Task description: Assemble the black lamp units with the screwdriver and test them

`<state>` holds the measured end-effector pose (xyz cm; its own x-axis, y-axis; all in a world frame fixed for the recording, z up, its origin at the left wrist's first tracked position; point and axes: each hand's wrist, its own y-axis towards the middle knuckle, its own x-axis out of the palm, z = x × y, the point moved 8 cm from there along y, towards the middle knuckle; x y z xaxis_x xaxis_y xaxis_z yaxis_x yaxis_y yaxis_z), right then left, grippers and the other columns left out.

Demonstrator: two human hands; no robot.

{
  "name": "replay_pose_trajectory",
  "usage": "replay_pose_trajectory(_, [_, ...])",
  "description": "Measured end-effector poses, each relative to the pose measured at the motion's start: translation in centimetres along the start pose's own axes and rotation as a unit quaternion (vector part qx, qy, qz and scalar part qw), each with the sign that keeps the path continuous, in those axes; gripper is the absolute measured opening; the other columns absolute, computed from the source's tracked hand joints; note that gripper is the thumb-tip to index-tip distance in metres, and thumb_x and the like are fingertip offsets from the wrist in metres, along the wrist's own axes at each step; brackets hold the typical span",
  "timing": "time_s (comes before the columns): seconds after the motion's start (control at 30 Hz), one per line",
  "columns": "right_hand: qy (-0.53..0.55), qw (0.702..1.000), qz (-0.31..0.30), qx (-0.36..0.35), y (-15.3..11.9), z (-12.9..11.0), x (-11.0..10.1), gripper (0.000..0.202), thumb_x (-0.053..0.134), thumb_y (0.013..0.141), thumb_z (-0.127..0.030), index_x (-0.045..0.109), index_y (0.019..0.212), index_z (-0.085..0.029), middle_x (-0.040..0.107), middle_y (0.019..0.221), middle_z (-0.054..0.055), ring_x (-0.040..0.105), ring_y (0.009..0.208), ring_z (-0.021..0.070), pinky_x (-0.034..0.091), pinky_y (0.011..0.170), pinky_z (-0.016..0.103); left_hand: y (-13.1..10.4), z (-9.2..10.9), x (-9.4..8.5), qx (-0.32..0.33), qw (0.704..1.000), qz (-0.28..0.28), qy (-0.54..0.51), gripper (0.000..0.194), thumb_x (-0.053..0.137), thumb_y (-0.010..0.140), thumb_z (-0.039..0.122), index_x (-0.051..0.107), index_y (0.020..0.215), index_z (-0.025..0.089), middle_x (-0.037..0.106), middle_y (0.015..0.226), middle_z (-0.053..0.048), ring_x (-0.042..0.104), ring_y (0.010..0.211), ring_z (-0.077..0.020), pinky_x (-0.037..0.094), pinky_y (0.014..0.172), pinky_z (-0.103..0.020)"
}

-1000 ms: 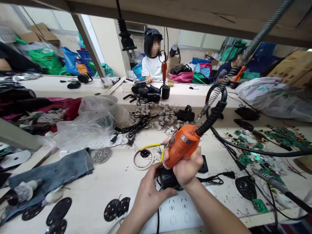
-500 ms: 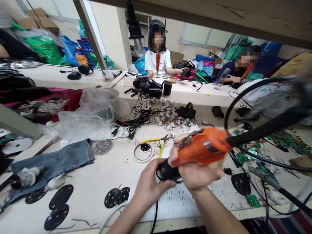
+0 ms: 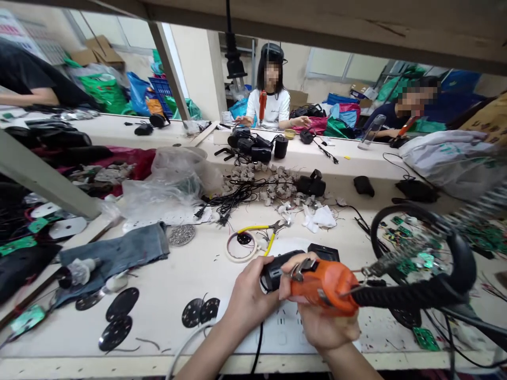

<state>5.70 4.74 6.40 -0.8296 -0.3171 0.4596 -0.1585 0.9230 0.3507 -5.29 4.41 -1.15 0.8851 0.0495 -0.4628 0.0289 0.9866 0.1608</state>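
Note:
My left hand (image 3: pixel 253 293) is wrapped round a black plastic device (image 3: pixel 277 270) near the front of the bench. My right hand (image 3: pixel 327 322) grips an orange electric screwdriver (image 3: pixel 322 285), held roughly level, with a black cable running off to the right. The screwdriver's tip is hidden behind my fingers and the device. Under both hands lies a white power strip (image 3: pixel 281 335). Yellow-handled pliers (image 3: pixel 271 240) and a roll of tape (image 3: pixel 241 248) lie just beyond my left hand.
Black discs (image 3: pixel 122 303) and a denim cloth (image 3: pixel 119 256) lie to the left. Green circuit boards (image 3: pixel 425 338) and looping cables are at the right. Black cords (image 3: pixel 233 198) and small white parts lie farther back. A person (image 3: pixel 271 100) sits across the bench.
The view has shifted, so the bench sits more to the right. The screwdriver has tilted lower and nearer the device, whose body now shows beyond my right hand.

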Motion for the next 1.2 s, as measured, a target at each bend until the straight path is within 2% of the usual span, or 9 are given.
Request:
replay_pose_trajectory(0.13, [0.010, 1.000, 0.025, 0.006, 0.1, 0.2, -0.9, 0.055, 0.054, 0.072, -0.073, 0.068, 0.086, -0.022, 0.054, 0.062, 0.002, 0.048, 0.045, 0.0163, 0.047, 0.046, 0.035, 0.0, -0.3, 0.1, 0.001, 1.000, 0.016, 0.019, 0.030, 0.065, 0.073, 0.030, 0.055, 0.100, 0.020, 0.067, 0.094, -0.004, 0.064, 0.084, -0.0197, 0.051, 0.077, -0.032])
replay_pose_trajectory(0.33, [-0.041, 0.998, 0.048, -0.015, -0.8, -0.2, -0.8, 0.062, 0.058, 0.061, -0.079, 0.069, 0.083, -0.023, 0.057, 0.064, 0.003, 0.053, 0.052, 0.0201, 0.047, 0.050, 0.036, 0.0, -0.5, 0.1, -0.009, 0.999, 0.020, 0.036, 0.033, 0.064, 0.071, 0.028, 0.055, 0.102, 0.021, 0.068, 0.098, -0.007, 0.064, 0.089, -0.0219, 0.051, 0.080, -0.034])
replay_pose_trajectory(0.5, [-0.009, 0.999, 0.043, -0.026, 1.0, 0.1, 0.2, 0.054, 0.053, 0.072, -0.073, 0.063, 0.072, -0.021, 0.046, 0.048, -0.002, 0.038, 0.039, 0.0139, 0.035, 0.042, 0.030, 0.1, 0.1, 0.0, -0.016, 0.997, 0.014, 0.070, 0.029, 0.064, 0.067, 0.026, 0.055, 0.094, 0.022, 0.066, 0.087, -0.001, 0.063, 0.079, -0.0198, 0.049, 0.071, -0.030])
replay_pose_trajectory(0.67, [0.028, 0.997, 0.042, -0.051, 1.2, -0.4, 0.4, 0.050, 0.054, 0.074, -0.070, 0.057, 0.065, -0.021, 0.041, 0.046, -0.004, 0.037, 0.039, 0.0132, 0.033, 0.043, 0.029, 0.0, -0.3, 0.3, -0.010, 0.997, 0.005, 0.080, 0.031, 0.065, 0.067, 0.025, 0.055, 0.096, 0.022, 0.066, 0.092, -0.002, 0.063, 0.086, -0.0210, 0.049, 0.076, -0.031])
replay_pose_trajectory(0.83, [0.047, 0.996, 0.074, -0.024, 0.6, -1.8, -0.4, 0.060, 0.044, 0.075, -0.076, 0.063, 0.081, -0.020, 0.045, 0.048, -0.003, 0.037, 0.037, 0.0135, 0.035, 0.039, 0.029, 0.1, -1.3, 0.6, -0.038, 0.998, -0.001, 0.045, 0.040, 0.068, 0.070, 0.036, 0.055, 0.104, 0.021, 0.068, 0.101, -0.005, 0.065, 0.090, -0.0230, 0.052, 0.082, -0.035])
replay_pose_trajectory(0.9, [0.018, 0.994, 0.104, -0.029, 1.1, -2.8, -2.0, 0.072, 0.033, 0.074, -0.082, 0.064, 0.090, -0.018, 0.050, 0.048, -0.001, 0.039, 0.037, 0.0148, 0.034, 0.037, 0.028, 0.1, -1.9, 0.5, -0.064, 0.997, 0.005, 0.050, 0.045, 0.071, 0.068, 0.044, 0.055, 0.104, 0.021, 0.068, 0.105, -0.007, 0.066, 0.091, -0.0253, 0.053, 0.082, -0.038])
replay_pose_trajectory(1.0, [-0.146, 0.964, 0.202, -0.098, 2.4, -5.0, -7.4, 0.075, 0.026, 0.076, -0.080, 0.063, 0.090, -0.016, 0.055, 0.053, 0.001, 0.048, 0.044, 0.0171, 0.039, 0.042, 0.029, 0.1, -2.7, 0.5, -0.087, 0.994, 0.016, 0.066, 0.053, 0.072, 0.065, 0.050, 0.055, 0.106, 0.021, 0.068, 0.108, -0.009, 0.067, 0.094, -0.0298, 0.054, 0.085, -0.044])
replay_pose_trajectory(1.1, [-0.414, 0.837, 0.319, -0.160, 3.1, -7.3, -14.0, 0.062, 0.027, 0.084, -0.069, 0.061, 0.080, -0.017, 0.058, 0.061, 0.003, 0.055, 0.056, 0.0180, 0.045, 0.057, 0.032, -0.1, -3.4, 0.5, -0.092, 0.992, 0.042, 0.068, 0.060, 0.069, 0.065, 0.055, 0.052, 0.112, 0.022, 0.068, 0.110, -0.009, 0.068, 0.095, -0.0317, 0.054, 0.086, -0.047])
replay_pose_trajectory(1.2, [-0.469, 0.768, 0.400, -0.172, 2.4, -8.7, -19.3, 0.054, 0.037, 0.084, -0.064, 0.061, 0.082, -0.016, 0.057, 0.067, 0.004, 0.056, 0.065, 0.0210, 0.046, 0.068, 0.037, -0.2, -4.4, 0.7, -0.096, 0.993, 0.057, 0.050, 0.068, 0.064, 0.069, 0.052, 0.044, 0.125, 0.020, 0.065, 0.116, -0.011, 0.069, 0.092, -0.0308, 0.056, 0.085, -0.046])
